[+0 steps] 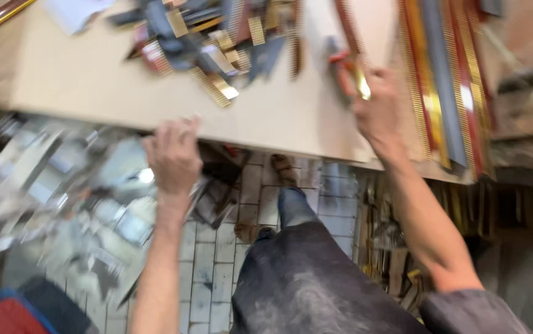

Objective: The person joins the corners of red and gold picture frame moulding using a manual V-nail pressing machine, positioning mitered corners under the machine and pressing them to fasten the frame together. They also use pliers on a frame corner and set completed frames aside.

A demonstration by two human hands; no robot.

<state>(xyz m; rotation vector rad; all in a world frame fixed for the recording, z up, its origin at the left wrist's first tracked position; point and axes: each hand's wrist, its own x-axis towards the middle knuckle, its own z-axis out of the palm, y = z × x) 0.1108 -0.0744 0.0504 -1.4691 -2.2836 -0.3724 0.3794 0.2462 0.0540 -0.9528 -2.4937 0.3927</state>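
I see the desk [112, 93] filling twelve o'clock, scraps [211, 43] heaped on it. My left hand [172, 154] grips its near edge; my right hand [374, 105], at two o'clock, clenches a gold strip [361, 86].

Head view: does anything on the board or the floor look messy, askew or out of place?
Yes. Short offcuts of frame moulding lie in a jumbled heap on the board, pointing every way. More scraps litter the tiled floor beneath. The left hand rests at the board's edge; the right hand holds a gold piece.
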